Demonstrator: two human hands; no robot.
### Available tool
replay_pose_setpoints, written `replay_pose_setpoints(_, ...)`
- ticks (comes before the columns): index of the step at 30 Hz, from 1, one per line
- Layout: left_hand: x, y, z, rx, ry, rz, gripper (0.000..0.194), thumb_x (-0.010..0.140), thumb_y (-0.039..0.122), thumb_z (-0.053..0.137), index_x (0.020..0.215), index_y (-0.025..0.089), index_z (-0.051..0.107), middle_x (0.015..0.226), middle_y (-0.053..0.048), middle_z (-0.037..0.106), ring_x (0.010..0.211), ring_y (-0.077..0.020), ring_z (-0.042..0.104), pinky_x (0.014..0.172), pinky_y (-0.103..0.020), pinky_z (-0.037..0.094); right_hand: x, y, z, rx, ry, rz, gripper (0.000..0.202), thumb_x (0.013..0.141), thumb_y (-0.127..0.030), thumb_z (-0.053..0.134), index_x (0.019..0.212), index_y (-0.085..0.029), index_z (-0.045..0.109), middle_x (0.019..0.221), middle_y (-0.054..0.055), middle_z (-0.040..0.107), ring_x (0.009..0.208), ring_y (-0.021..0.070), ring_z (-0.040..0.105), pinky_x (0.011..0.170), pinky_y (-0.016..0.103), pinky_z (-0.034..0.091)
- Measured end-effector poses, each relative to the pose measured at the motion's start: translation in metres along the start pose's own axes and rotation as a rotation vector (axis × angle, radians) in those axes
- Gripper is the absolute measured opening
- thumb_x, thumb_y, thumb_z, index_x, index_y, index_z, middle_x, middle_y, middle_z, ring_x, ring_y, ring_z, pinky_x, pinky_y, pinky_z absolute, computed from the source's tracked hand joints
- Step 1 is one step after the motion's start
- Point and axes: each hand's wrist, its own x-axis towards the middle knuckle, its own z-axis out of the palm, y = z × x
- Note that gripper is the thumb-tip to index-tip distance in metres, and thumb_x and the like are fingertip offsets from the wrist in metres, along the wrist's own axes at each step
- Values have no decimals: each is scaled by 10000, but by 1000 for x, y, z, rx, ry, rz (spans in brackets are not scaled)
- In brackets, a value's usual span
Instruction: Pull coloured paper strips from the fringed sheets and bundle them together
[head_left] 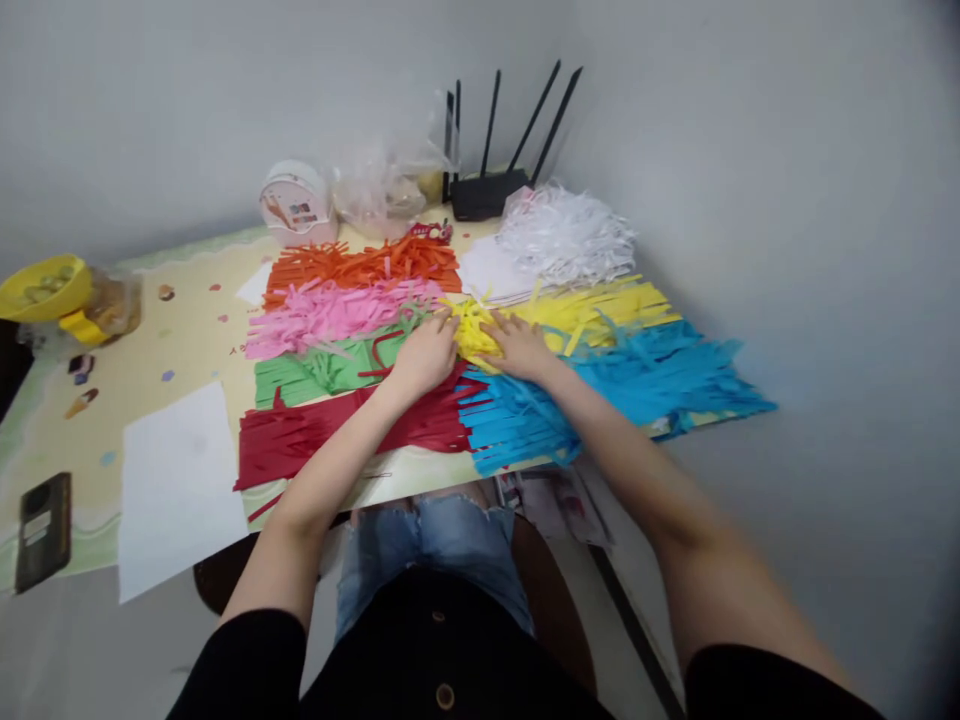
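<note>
Yellow fringed tissue paper [634, 305] lies on the table, its left end bunched between my hands. My left hand [429, 352] has its fingers drawn together at the left edge of that bunch, over green fringed paper [330, 368]. From the right, my right hand [517, 347] rests on the yellow strips with fingers spread. Dark red fringed paper [300, 440] is under my left forearm, and blue fringed paper [645, 380] under my right. Farther back are pink [330, 312] and orange fringed papers [360, 265].
A black router [487, 195] with several antennas stands at the back, beside a white shredded pile [570, 235]. A white-pink box [298, 205] and plastic bag [382, 195] are to its left. White paper [180, 480], a phone [43, 530] and a yellow bowl [45, 288] lie left.
</note>
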Motion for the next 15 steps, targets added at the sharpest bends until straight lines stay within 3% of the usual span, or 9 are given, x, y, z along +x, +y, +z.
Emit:
replay_pose_setpoints(3,45,6,31,-44,-30,-72,562,954,97,497,1508,8,525,1653,-280,432,1552,-348,448,1281,-505,380,0,8,6,151,99,40,479,847,-341,672,1289,-170,739,1522,188,621,1417,431,493,1214,691,297)
replay_pose_setpoints(6,65,-6,44,-175,64,-219,538,936,88,487,1465,21,559,1589,-266,519,1496,-330,515,1272,-491,393,15,27,0,287,187,131,436,825,-257,620,1220,-133,758,1339,207,730,1307,399,596,1173,601,412)
replay_pose_setpoints(9,68,-20,43,-295,195,-279,501,940,80,436,1419,71,584,1461,-201,636,1389,-265,591,1235,-427,435,29,51,-7,481,292,252,426,869,-342,562,1196,-131,734,1212,187,773,1176,355,689,1055,546,543)
replay_pose_setpoints(11,64,-21,42,-281,207,-267,473,932,72,436,1373,85,608,1385,-185,666,1323,-258,611,1191,-409,464,35,65,-10,618,347,315,462,905,-442,517,1198,-141,709,1099,164,789,1041,324,735,937,525,610)
replay_pose_setpoints(15,59,-3,48,-70,38,-152,325,964,120,476,1162,125,734,1241,-167,708,1249,-314,603,1117,-460,477,41,85,-14,824,408,349,480,899,-542,518,1182,-197,694,910,103,779,868,284,753,823,512,656)
